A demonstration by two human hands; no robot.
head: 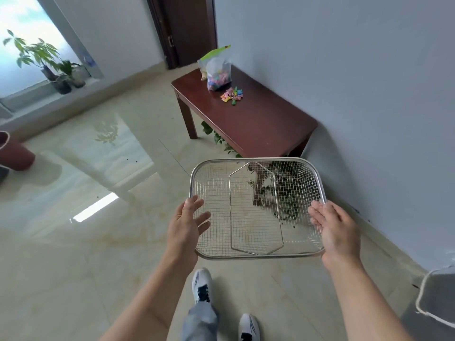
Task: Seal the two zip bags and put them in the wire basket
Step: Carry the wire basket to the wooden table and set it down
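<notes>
I carry an empty rectangular wire basket [256, 160] level in front of me, above the floor. My left hand [187, 222] holds its left side and my right hand [332, 227] holds its right side. Its two wire handles lie folded flat inside. Ahead, on a dark wooden table [258, 119], a zip bag [218, 70] with a green strip stands upright, filled with coloured sweets. A second bag [203, 70] shows partly behind it, mostly hidden. Several loose coloured sweets [232, 94] lie on the tabletop beside the bags.
The table stands against the right wall. Green plant leaves [216, 136] trail under it. A dark door [189, 28] is behind. Potted plants [59, 70] stand on a window ledge at left, a red pot [14, 153] at the left edge. My feet [202, 284] are on glossy tiles.
</notes>
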